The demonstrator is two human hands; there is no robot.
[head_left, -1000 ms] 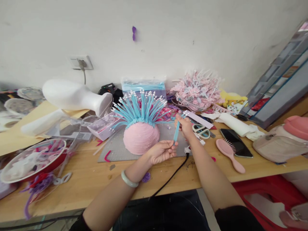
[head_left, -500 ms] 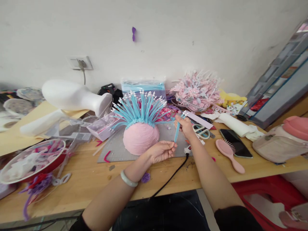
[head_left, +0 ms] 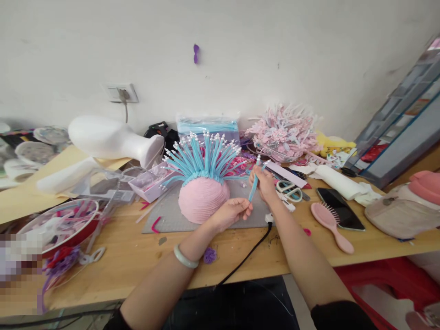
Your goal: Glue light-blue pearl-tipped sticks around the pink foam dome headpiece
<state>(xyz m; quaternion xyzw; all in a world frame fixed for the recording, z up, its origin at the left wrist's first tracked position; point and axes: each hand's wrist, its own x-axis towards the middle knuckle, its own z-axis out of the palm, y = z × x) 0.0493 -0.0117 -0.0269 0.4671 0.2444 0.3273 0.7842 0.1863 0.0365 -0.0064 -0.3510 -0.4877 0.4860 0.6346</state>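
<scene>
On the wooden bench [head_left: 127, 256] lie a grey mat [head_left: 165, 217], a purple pompom [head_left: 210, 255], a pink brush [head_left: 333, 227] and, beside it, a phone [head_left: 345, 211].

The lower end of the blue strip [head_left: 253, 189] is concealed by the fingertips of the left hand [head_left: 233, 214], and a stretch higher up by the right hand [head_left: 264, 183]; how its strands join is too small to resolve. The left hand and wrist overlap the near right edge of the pink dome [head_left: 201, 201], which in turn masks part of the grey mat [head_left: 165, 214]. At near left, coarse pixelation obscures part of the basin [head_left: 97, 214]. The black sleeves [head_left: 338, 315] are cut off by the lower edge, the beige bag [head_left: 390, 215] and red stool [head_left: 374, 270] by the right. The hairbrush [head_left: 325, 215] partly covers the phone [head_left: 347, 213].
</scene>
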